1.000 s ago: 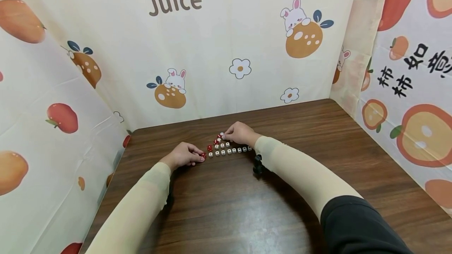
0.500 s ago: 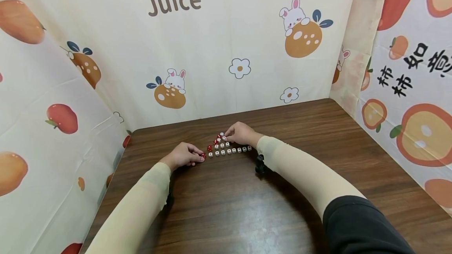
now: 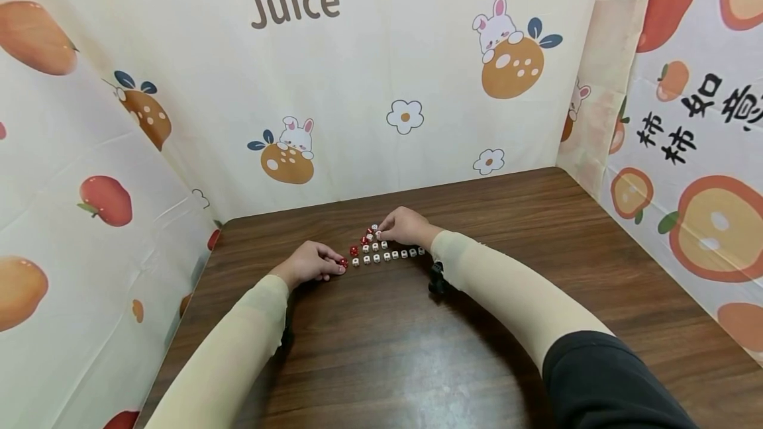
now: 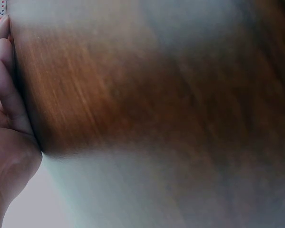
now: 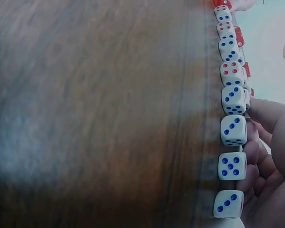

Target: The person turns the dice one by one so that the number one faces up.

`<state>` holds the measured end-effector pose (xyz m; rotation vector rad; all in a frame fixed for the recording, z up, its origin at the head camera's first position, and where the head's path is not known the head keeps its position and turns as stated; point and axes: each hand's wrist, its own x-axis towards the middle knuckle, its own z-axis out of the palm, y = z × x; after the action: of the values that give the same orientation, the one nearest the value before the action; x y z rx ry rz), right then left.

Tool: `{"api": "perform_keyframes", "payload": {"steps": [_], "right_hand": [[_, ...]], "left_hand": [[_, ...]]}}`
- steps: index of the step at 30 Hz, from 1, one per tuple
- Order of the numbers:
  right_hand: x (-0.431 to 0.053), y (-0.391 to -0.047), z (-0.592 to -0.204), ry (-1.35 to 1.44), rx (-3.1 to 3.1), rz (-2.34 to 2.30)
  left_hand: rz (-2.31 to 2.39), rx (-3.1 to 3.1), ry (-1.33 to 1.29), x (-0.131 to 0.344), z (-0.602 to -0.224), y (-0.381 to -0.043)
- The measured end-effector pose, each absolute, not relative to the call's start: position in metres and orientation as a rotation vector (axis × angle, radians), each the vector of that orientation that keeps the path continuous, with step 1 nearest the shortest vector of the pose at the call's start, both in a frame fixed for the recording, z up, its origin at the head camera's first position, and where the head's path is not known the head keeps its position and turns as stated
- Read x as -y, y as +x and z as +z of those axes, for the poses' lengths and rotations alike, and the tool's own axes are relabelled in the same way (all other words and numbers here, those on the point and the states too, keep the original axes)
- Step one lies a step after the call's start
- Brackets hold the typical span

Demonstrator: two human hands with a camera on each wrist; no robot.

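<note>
My left hand (image 3: 310, 261) rests low on the table at the left end of the dice, thumb and fingers pinching a red die (image 3: 344, 262). In the left wrist view, its fingers (image 4: 6, 90) lie along the tabletop. Farther back, my right hand (image 3: 406, 225) pinches a white die (image 3: 378, 235) at the right end of a short row. A long front row of white dice (image 3: 377, 258) runs rightward from the left hand. The right wrist view shows these white dice (image 5: 234, 130) from the side, blue and red pips visible, with the right fingers behind them.
Behind the front row stand shorter rows, with a red die (image 3: 354, 251) at the left of one and white dice (image 3: 375, 247) beside it. Another white die (image 3: 374, 227) is at the back. The brown wooden table (image 3: 369, 349) ends at a printed curtain (image 3: 357, 85).
My right hand and the white die at its fingertips have shifted slightly toward me and to the right. The left hand keeps its place on the red die.
</note>
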<state>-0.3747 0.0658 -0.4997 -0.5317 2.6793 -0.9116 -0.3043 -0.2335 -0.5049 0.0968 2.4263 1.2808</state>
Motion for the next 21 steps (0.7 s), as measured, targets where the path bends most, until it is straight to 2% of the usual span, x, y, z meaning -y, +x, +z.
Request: {"api": "perform_keyframes", "payload": {"steps": [21], "right_hand": [[-0.0698, -0.3770, -0.5020, -0.581, -2.667, -0.939]], "left_hand": [[1.262, -2.427, 0.098, 0.2326, -0.5007, -0.3005]]}}
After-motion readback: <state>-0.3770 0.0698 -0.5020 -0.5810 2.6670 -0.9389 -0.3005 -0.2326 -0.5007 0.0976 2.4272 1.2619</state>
